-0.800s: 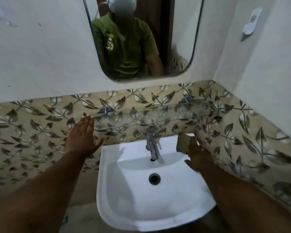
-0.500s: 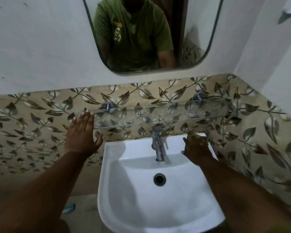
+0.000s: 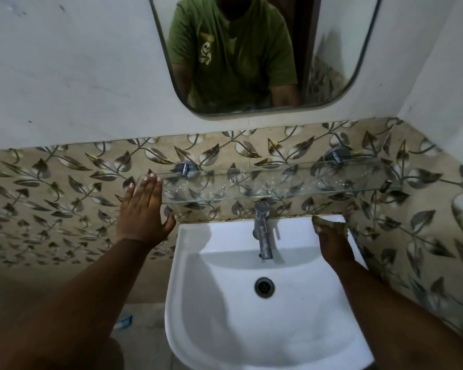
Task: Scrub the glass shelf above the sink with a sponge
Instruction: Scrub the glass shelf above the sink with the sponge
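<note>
The clear glass shelf (image 3: 265,186) hangs on two chrome brackets on the leaf-patterned tile wall, above the white sink (image 3: 265,303). Water drops or specks dot its surface. My left hand (image 3: 143,209) lies flat with fingers together, fingertips resting on the shelf's left end. My right hand (image 3: 332,240) is below the shelf at the sink's back right corner, holding a worn yellow-green sponge (image 3: 329,225) down on the sink rim. The sponge is apart from the shelf.
A chrome tap (image 3: 262,231) stands at the sink's back centre, just under the shelf's front edge. A rounded mirror (image 3: 265,49) hangs above. The white side wall closes in at the right. A small blue item (image 3: 123,321) lies on the floor at the left.
My right hand has dropped with the sponge from in front of the shelf's right part down onto the sink rim. My left hand stays at the shelf's left end. The view tilted downward.
</note>
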Demonstrator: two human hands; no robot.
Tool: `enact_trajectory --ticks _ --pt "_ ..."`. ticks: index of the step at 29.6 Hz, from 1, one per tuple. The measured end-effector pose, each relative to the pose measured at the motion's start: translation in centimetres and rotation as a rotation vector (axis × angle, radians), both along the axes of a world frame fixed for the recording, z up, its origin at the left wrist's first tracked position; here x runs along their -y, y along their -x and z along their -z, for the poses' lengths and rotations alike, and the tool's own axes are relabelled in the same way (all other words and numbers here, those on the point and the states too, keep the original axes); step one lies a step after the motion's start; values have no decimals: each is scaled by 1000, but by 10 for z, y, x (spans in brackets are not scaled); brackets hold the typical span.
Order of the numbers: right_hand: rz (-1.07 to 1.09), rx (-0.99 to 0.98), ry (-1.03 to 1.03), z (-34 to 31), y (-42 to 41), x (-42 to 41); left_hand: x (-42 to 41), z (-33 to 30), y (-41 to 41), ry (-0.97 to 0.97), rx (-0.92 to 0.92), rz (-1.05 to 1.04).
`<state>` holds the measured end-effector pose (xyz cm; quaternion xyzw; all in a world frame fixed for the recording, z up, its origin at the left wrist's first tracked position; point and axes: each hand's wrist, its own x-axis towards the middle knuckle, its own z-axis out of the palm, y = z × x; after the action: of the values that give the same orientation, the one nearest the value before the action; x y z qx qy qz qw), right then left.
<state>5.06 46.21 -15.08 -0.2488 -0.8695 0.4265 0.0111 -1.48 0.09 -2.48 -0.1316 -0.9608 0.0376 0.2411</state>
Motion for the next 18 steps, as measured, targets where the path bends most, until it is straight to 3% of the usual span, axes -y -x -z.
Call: enact_trajectory --ticks 4,7,9,11,14,18 --pt "353 -191 694 -31 -8 3 -3 0 -2 -1 25 3" --pt "453 -396 1295 -43 -28 19 0 -2 0 0 44 -6" --pt "503 -465 1580 -49 -47 21 0 -5 -3 2 61 -3" --pt "462 -538 1681 -57 -59 21 -3 -4 -4 -11 84 -13" --pt "423 -744 1671 -78 -66 23 -5 -6 -6 -36 93 -28" --pt "438 -878 1710 -99 -72 21 -3 -12 -7 -27 101 -30"
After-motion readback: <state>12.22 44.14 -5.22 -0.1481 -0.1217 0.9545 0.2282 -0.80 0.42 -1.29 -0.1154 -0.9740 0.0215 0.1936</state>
